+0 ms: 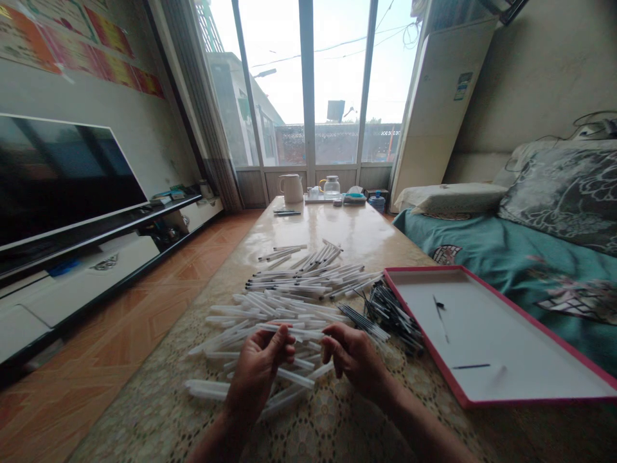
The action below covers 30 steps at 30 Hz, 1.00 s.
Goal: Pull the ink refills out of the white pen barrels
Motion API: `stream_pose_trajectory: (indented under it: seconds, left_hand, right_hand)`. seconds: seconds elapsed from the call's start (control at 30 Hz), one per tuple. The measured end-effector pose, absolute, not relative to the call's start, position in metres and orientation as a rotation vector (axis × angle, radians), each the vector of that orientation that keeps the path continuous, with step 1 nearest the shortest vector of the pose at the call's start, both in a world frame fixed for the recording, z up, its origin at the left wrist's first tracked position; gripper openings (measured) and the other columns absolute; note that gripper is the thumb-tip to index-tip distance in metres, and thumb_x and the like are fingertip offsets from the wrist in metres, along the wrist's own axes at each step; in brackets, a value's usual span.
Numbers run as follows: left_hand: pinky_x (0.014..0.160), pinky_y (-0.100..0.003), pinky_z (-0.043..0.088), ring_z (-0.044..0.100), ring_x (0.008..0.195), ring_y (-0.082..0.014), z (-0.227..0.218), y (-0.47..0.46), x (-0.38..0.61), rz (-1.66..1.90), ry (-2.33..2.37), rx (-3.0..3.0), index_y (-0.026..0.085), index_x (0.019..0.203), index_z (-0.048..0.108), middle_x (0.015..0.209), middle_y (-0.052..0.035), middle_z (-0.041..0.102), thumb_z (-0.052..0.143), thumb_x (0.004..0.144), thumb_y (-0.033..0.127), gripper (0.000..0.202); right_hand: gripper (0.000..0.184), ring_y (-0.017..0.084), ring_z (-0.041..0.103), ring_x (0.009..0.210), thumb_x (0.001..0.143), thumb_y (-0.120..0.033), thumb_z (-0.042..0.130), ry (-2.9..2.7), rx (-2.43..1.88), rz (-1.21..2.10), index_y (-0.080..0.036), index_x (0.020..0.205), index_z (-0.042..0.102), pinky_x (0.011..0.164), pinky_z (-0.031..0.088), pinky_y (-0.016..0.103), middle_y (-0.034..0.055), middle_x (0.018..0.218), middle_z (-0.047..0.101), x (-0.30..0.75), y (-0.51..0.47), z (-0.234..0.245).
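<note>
My left hand [265,360] is closed, pinching a slim white pen barrel [306,334] between thumb and fingers. The barrel points to the right, where the curled fingers of my right hand [354,357] meet its end. Beneath and beyond both hands lies a loose heap of white pen barrels [270,305]. Farther off is a pile of white pens with dark tips [308,280]. To the right of these sit thin dark pen refills [361,321] and a bundle of black pen parts [393,315].
A white tray with a pink rim [535,333] stands at the right, holding a few thin pieces and a small black part. At the table's far end are a beige jug [292,188], a glass pitcher [331,186] and several pens [286,212]. A sofa [482,251] flanks the table.
</note>
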<state>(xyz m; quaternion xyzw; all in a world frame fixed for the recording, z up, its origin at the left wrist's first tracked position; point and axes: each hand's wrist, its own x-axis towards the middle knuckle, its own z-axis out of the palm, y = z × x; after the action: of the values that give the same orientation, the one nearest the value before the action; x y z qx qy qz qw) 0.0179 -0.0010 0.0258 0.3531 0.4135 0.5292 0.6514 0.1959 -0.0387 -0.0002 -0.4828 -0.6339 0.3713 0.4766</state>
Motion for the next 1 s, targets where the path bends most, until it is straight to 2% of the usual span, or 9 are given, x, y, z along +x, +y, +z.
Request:
stream_pose_trajectory:
  seconds: [0.1,0.27,0.37,0.53,0.67,0.83,1.0]
  left_hand:
    - [0.042,-0.017,0.047,0.056,0.044,-0.0085,0.025,-0.001,0.018,1.201,0.915,0.821,0.012,0.069,0.069,0.053,0.0014,0.066,0.089,0.045,0.041,0.043]
    - [0.043,-0.016,0.047,0.058,0.046,-0.0089,0.024,0.002,0.014,1.238,0.922,0.795,0.012,0.072,0.069,0.055,0.0004,0.067,0.089,0.046,0.039,0.042]
    - [0.043,-0.016,0.046,0.058,0.046,-0.009,0.026,0.002,0.014,1.238,0.94,0.782,0.012,0.071,0.068,0.055,0.0003,0.067,0.089,0.045,0.039,0.043]
    - [0.043,-0.017,0.047,0.057,0.045,-0.0089,0.027,0.001,0.015,1.217,0.933,0.816,0.011,0.073,0.069,0.056,0.0004,0.066,0.088,0.048,0.039,0.042]
    - [0.041,-0.017,0.047,0.057,0.044,-0.0091,0.03,0.003,0.012,1.249,0.957,0.781,0.011,0.072,0.069,0.055,0.0002,0.066,0.088,0.047,0.035,0.04]
    - [0.042,-0.016,0.047,0.057,0.044,-0.0081,0.04,0.011,-0.003,1.408,1.016,0.674,0.012,0.071,0.068,0.055,0.0019,0.066,0.087,0.047,0.026,0.033]
    - [0.043,-0.014,0.046,0.056,0.044,-0.0059,0.043,0.018,-0.016,1.669,1.065,0.583,0.015,0.072,0.067,0.057,0.005,0.067,0.083,0.052,0.024,0.028]
  right_hand:
    - [0.043,0.006,0.048,0.036,0.096,-0.048,0.036,-1.55,-1.157,0.968,-0.016,0.075,0.055,0.037,0.034,0.017,0.0005,0.061,0.063,0.196,-0.038,-0.003]
    - [0.029,0.01,0.059,0.043,0.089,-0.046,0.052,-1.405,-1.111,1.019,-0.017,0.085,0.052,0.037,0.038,0.017,0.002,0.071,0.067,0.194,-0.037,-0.002]
    - [0.026,0.01,0.06,0.046,0.085,-0.042,0.06,-1.342,-1.076,1.083,-0.018,0.089,0.05,0.038,0.04,0.017,0.0023,0.075,0.068,0.193,-0.037,0.0]
    - [0.022,0.008,0.056,0.044,0.086,-0.039,0.057,-1.363,-1.096,1.105,-0.017,0.086,0.051,0.037,0.038,0.017,0.0007,0.072,0.065,0.193,-0.038,0.001]
    - [0.016,0.008,0.049,0.049,0.087,-0.031,0.053,-1.494,-1.184,0.885,-0.018,0.079,0.052,0.044,0.037,0.019,-0.0024,0.066,0.056,0.197,-0.039,0.005]
    - [0.012,0.009,0.037,0.051,0.08,-0.017,0.05,-1.703,-1.369,0.49,-0.021,0.071,0.044,0.049,0.028,0.021,-0.0067,0.057,0.039,0.207,-0.042,0.015]
    - [0.007,0.012,0.046,0.05,0.08,-0.018,0.048,-1.814,-1.662,0.168,-0.021,0.075,0.046,0.052,0.028,0.024,-0.0046,0.057,0.047,0.23,-0.04,0.022]
